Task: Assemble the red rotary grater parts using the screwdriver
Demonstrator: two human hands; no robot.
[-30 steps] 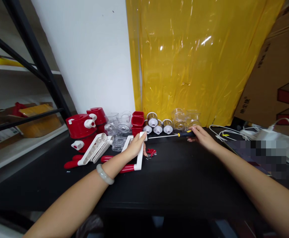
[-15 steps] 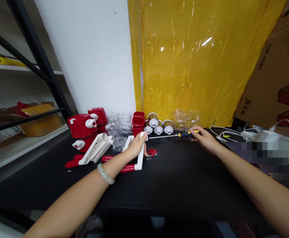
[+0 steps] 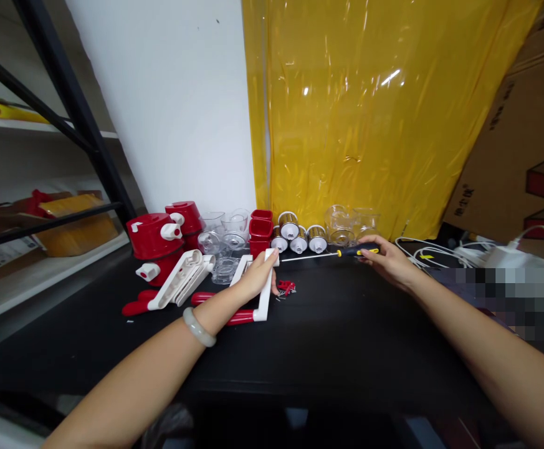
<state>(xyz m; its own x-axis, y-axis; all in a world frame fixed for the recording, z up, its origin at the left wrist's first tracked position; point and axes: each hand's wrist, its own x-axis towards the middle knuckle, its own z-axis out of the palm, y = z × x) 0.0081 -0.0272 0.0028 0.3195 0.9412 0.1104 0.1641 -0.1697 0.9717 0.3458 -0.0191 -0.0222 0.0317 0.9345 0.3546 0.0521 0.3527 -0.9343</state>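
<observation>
My left hand grips a white plastic frame with a red handle lying on the black table; a pale bangle sits on that wrist. My right hand closes on the dark handle of a long screwdriver whose thin shaft points left toward the frame. Small red pieces and screws lie just right of my left hand.
Red bowls and housings, another white frame, clear cups, red cups, metal drums and clear containers line the back. White cables lie right. A yellow plastic sheet, cardboard box and shelving surround.
My right hand has lifted the screwdriver handle slightly and shifted a little right. My left hand stays on the white frame.
</observation>
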